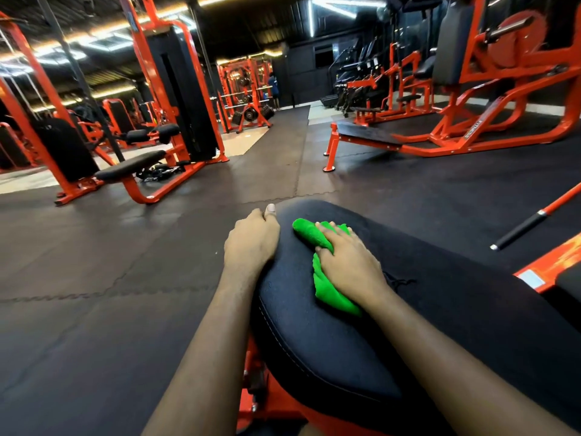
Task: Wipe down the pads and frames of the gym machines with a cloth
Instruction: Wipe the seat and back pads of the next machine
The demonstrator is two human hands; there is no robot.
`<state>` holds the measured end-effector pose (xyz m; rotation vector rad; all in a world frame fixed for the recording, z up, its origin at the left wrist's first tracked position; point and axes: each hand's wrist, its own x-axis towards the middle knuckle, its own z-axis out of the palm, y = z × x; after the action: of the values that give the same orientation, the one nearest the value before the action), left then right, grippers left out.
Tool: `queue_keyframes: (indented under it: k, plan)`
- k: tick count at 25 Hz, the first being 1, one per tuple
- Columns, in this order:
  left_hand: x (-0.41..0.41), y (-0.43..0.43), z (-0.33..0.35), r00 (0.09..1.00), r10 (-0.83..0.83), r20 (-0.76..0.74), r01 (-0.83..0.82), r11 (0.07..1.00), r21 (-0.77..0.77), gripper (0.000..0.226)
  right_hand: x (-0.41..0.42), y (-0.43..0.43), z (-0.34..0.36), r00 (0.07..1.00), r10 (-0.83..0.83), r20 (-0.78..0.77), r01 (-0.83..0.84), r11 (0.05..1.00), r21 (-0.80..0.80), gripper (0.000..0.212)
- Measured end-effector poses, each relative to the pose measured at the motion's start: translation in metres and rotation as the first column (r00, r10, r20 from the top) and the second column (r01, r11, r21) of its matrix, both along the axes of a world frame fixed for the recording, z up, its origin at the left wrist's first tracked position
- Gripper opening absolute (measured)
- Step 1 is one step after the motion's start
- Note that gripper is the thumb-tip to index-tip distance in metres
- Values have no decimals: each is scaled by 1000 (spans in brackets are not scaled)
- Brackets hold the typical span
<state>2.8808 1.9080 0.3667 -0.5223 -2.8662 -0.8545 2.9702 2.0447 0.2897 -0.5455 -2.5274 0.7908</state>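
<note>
Head view is showing a rounded black pad (314,357) with a grainy, leather-like skin and a pale stitched seam, sitting on an orange metal frame (276,404). The right hand (349,262) is pressing a crumpled, fluffy green cloth (328,291) on the pad's top, with the fingers curled together and clamped on the fabric. The left hand (251,243) is gripping the pad's left edge, thumb on top and the other fingers bending over the side.

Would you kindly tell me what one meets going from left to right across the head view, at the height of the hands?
The left hand on the edge of the pad → green cloth → right hand holding that cloth → orange bar with a black grip.
</note>
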Motion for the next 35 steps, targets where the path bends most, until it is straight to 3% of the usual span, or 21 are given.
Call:
queue_keyframes:
  k: [3,8,13,18,22,25,31,35]
  plan:
    - [1,-5,-1,997,-53,63,51,998,39,55,-12,22,7,996,-81,40,84,994,-67,51]
    - [8,-18,-13,991,-130,18,124,972,201,53,-39,64,15,966,-242,93,255,953,-166,42]
    - [10,-16,-10,995,-104,5,100,964,245,46,-34,61,13,970,-194,149,217,964,-153,51]
    - [7,-12,-10,996,-84,6,82,985,150,46,7,6,20,980,-72,183,96,987,-127,63]
    - [6,-11,-11,998,-69,-14,69,997,24,47,54,-37,11,996,-57,68,60,997,-45,63]
    - [3,-11,-11,997,-78,-21,78,997,0,48,74,-40,11,995,-97,-29,94,990,-108,56]
    - [9,-13,-11,995,-89,-34,90,996,4,47,53,5,26,962,-240,129,262,943,-206,51]
    - [12,-15,-11,995,-86,-42,87,996,24,47,67,-9,32,964,-215,156,241,955,-175,52]
